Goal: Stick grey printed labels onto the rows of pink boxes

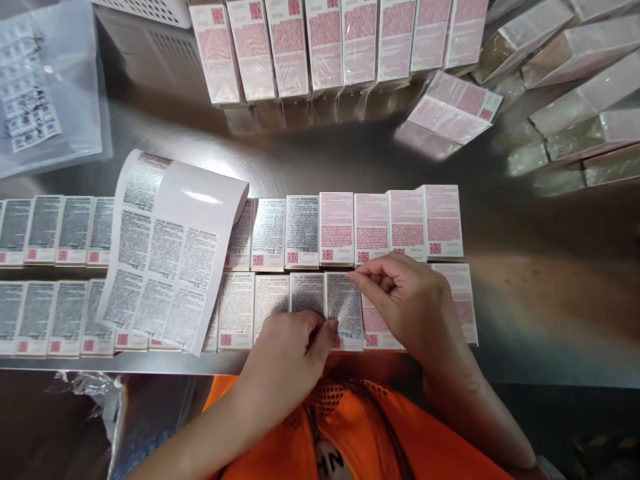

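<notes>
A printed sticker label (343,303) with dense dark text lies over the front of one small carton in the near row. My right hand (413,300) is closed in a pinch at the label's upper right corner. At its lower left edge, my left hand (293,353) has thumb and forefinger closed on the label, the other fingers curled over neighbouring cartons. Left of these stand cartons bearing the same dark text, such as this labelled carton (237,310). Pink-printed cartons (337,230) without it stand to the right, partly behind my right hand.
A curling label sheet (165,260) lies across both rows on the left. Shrink-wrapped cartons (320,50) line the back, with a loose carton (455,108) before them and more wrapped packs (585,53) at right. A clear plastic bag (83,100) and white basket (150,8) sit back left on the metal table (540,287).
</notes>
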`<state>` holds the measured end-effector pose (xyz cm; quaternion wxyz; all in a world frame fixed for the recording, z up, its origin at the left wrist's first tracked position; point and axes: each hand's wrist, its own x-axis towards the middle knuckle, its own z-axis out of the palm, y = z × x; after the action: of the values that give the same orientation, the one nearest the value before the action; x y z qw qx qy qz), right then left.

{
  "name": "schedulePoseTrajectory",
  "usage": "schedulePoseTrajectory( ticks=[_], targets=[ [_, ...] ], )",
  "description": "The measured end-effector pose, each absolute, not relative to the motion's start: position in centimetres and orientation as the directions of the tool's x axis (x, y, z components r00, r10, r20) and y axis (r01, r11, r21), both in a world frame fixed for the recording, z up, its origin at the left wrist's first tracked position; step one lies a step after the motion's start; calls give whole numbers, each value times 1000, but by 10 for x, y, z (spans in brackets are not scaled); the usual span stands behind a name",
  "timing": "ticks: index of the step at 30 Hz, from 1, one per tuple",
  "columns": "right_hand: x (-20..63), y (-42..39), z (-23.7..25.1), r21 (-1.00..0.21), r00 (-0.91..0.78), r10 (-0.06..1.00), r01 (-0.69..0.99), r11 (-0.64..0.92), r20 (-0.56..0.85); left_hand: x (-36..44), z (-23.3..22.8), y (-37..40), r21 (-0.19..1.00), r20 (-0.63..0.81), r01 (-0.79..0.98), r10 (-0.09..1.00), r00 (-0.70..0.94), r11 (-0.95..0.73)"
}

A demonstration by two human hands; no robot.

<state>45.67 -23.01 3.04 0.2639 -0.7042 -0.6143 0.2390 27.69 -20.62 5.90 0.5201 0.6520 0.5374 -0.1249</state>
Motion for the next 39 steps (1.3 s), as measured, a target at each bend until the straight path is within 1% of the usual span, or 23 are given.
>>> schedulePoseTrajectory(
  ticks=[6,12,19,22,26,29,31,34,39],
  targets=[
    [456,-232,29,-650,130,992,754,-95,6,277,57,-206,541,-716,835,574,398,95],
    [455,-233,28,-668,135,990,740,-82,28,277,56,-208,539,-715,836,580,390,103],
    [458,-235,24,-725,219,975,664,-183,-46,277,56,-210,526,-725,843,576,377,110],
    [457,-234,24,-668,217,976,721,-183,-34,276,54,-210,539,-717,834,586,377,123],
    [452,-233,26,-501,210,978,846,-181,1,275,54,-211,548,-729,817,582,360,181],
    [450,-233,27,-457,203,979,870,-188,-18,274,54,-212,554,-740,801,575,349,227],
    [451,-233,28,-466,192,981,865,-186,-33,275,55,-211,561,-746,788,567,350,253],
    [454,-233,31,-515,143,989,845,-147,-48,275,57,-210,563,-754,781,555,351,271],
    [457,-236,33,-555,79,995,826,-95,-54,274,57,-212,553,-754,785,569,329,279]
  ],
)
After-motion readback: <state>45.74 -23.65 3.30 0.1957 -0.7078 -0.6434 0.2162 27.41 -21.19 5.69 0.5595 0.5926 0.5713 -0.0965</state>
